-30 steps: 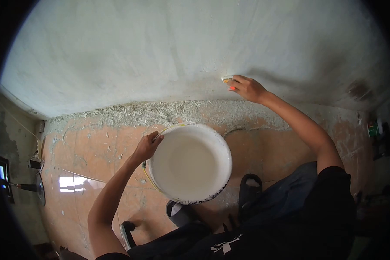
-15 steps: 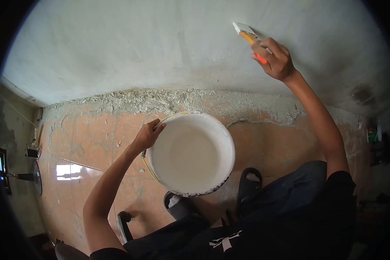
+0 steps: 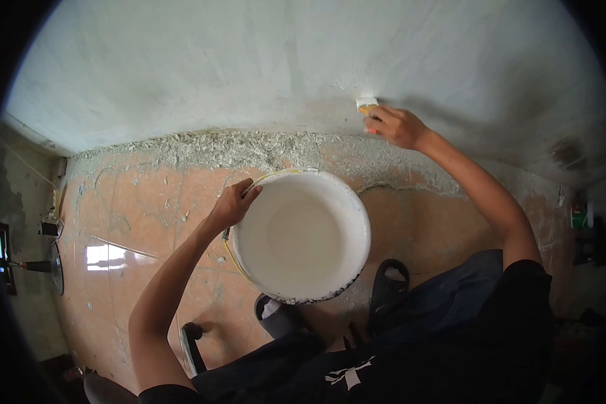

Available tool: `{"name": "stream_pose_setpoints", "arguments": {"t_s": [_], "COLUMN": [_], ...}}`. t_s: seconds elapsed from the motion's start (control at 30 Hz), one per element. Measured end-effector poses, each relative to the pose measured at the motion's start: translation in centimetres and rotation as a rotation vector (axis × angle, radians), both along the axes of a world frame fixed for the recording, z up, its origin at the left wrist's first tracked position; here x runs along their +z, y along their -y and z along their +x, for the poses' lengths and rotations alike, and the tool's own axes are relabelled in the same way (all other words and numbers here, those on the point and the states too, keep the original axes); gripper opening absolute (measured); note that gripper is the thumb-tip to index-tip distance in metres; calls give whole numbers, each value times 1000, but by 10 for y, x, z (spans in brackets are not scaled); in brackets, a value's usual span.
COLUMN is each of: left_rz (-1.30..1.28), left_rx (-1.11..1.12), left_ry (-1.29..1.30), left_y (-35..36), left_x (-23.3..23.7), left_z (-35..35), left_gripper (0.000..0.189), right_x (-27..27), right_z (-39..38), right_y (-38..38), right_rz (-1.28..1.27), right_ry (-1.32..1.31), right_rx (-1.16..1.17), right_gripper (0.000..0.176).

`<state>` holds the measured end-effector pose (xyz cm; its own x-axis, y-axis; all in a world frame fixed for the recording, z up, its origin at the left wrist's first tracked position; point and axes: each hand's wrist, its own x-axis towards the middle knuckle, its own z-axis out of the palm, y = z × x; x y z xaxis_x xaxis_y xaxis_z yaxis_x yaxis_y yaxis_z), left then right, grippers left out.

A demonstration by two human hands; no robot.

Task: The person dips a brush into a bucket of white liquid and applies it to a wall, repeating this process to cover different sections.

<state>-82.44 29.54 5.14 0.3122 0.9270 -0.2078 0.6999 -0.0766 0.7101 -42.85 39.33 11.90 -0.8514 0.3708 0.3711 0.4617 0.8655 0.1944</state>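
You're in a room under renovation; the wall (image 3: 249, 60) is bare, patchy plaster; crumbled debris (image 3: 236, 151) lines its foot; the tiles (image 3: 148, 215) are spattered white; a bucket (image 3: 364, 236) holds white paste; a fan (image 3: 57, 269) stands left.

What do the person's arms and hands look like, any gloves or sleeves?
No gloves: the left hand and right hand are bare. Both arms are uncovered up to the short black sleeves of a black top with a white mark on its front.
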Motion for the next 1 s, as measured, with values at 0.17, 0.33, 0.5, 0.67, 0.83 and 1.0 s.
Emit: {"name": "stream_pose_setpoints", "arguments": {"t_s": [0.17, 0.33, 0.5, 0.67, 0.83, 1.0], "left_rz": [1, 11, 30, 12, -1, -1], "left_rx": [8, -6, -11, -5, 3, -3], "left_ry": [27, 15, 15, 17, 62, 52], "left_y": [0, -2, -2, -1, -1, -1], "left_x": [1, -4, -4, -2, -2, -3], "left_z": [1, -2, -1, -1, -1, -1], "left_gripper": [43, 45, 45, 44, 44, 44], "right_x": [68, 98, 51, -18, -29, 32], "right_z": [-24, -32, -28, -19, -22, -36], "right_y": [-6, -3, 3, 6, -1, -18], "right_rz": [203, 363, 405, 114, -11, 137], "right_ry": [-179, -245, 17, 130, 97, -51], "right_rx": [23, 119, 180, 154, 70, 78], "right_gripper": [20, 30, 23, 13, 10, 17]}}
